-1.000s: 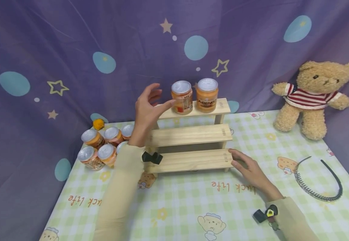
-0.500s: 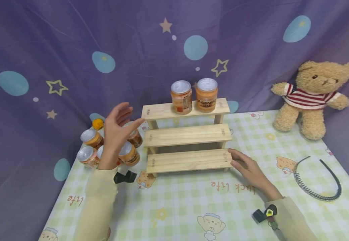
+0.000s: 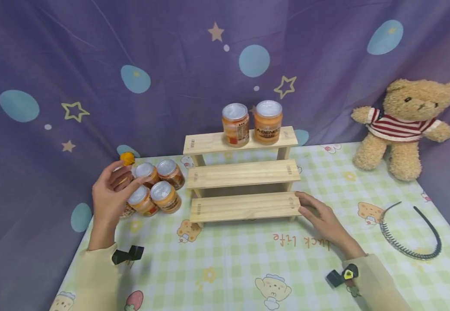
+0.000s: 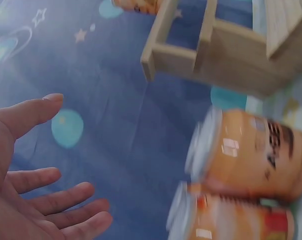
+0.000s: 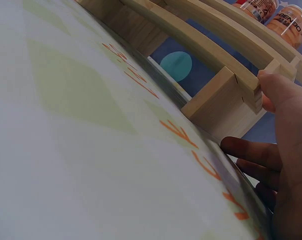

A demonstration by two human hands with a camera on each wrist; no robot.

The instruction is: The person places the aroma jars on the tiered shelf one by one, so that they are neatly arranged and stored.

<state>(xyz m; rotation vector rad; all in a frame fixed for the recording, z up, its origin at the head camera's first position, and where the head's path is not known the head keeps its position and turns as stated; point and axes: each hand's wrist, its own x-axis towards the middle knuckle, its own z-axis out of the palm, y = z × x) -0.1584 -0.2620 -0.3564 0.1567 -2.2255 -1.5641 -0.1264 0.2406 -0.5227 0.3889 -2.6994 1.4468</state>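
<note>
At the left of the table, my left hand (image 3: 110, 190) hovers at the outer side of a cluster of orange cans (image 3: 166, 198) with silver lids. Its thumb and fingers are spread apart with nothing between them, and it partly hides the leftmost cans. Two of the cans (image 4: 261, 155) appear blurred in the left wrist view. A three-step wooden rack (image 3: 244, 207) stands mid-table, two orange cans (image 3: 267, 123) side by side on its top step. My right hand (image 3: 324, 220) touches the right end of the lowest step with thumb and forefinger, the other fingers (image 5: 256, 152) lying loose below.
A small yellow fluffy ball (image 3: 127, 158) sits behind the can cluster. To the right are a black headband (image 3: 411, 255) and a teddy bear (image 3: 401, 129) in a striped shirt. A purple curtain (image 3: 170, 56) hangs behind the checked tablecloth (image 3: 194, 276).
My left hand has drawn away from the top step, moving left and down to the can cluster, uncovering the rack's left end. My right hand and the rack have stayed in place.
</note>
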